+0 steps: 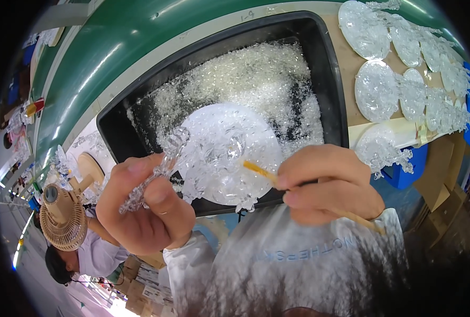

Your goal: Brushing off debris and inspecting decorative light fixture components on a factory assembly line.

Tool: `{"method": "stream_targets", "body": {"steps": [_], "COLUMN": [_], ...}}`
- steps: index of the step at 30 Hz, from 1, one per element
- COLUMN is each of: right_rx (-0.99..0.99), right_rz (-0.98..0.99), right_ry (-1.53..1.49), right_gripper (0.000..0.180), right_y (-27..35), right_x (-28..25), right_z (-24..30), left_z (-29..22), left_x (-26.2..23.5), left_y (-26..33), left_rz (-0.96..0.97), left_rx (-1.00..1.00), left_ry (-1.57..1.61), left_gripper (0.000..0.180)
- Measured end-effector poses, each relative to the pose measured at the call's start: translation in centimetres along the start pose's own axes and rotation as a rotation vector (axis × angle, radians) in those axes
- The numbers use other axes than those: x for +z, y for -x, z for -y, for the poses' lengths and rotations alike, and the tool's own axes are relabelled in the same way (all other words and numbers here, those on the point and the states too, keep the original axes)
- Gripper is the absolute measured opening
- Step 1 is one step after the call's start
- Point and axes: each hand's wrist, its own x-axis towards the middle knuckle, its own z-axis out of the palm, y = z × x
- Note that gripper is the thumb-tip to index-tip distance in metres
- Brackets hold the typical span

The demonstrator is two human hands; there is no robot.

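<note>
My left hand point(147, 208) is closed, thumb against fingers, on the ornate knobbly end of a clear ornament point(178, 138). Its wide round disc point(250, 153) is tilted above a black tray and spreads between my hands. Whether the material is plastic or glass, I cannot tell. In my right hand point(327, 182) a thin yellow-brown stick point(260, 170) is pinched between thumb and fingers. Its yellow tip points left over the disc, and its other end emerges below the palm. Contact between tip and ornament is unclear.
The black tray point(336, 79) holds many clear slivers point(235, 68). Several similar clear ornaments point(376, 91) stand in rows on brown board at right, near a blue bin point(406, 169) and cardboard point(440, 169). A fan point(63, 216) and another person point(95, 251) are at left.
</note>
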Motion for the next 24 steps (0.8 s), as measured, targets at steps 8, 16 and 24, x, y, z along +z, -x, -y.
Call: {"method": "stream_targets", "body": {"steps": [8,16,24], "right_rx": [0.068,-0.065,-0.043], "right_rz": [0.019,0.017,0.045], "right_ry": [-0.036,-0.078,-0.087], "right_gripper": [0.02,0.02,0.018], "right_y": [-0.2,0.2,-0.1], "right_x": [-0.2,-0.2,-0.2], "right_z": [0.4,-0.4,-0.2], "left_z": [0.1,0.1,0.5], "left_x": [-0.2,-0.3,-0.4], "left_y": [0.3,0.0,0.0], "left_rz": [-0.005,0.051,0.055], "left_rx": [-0.023,-0.006,0.044], "left_ry": [-0.045,0.003,0.035], "left_gripper": [0.029,0.03,0.029]}}
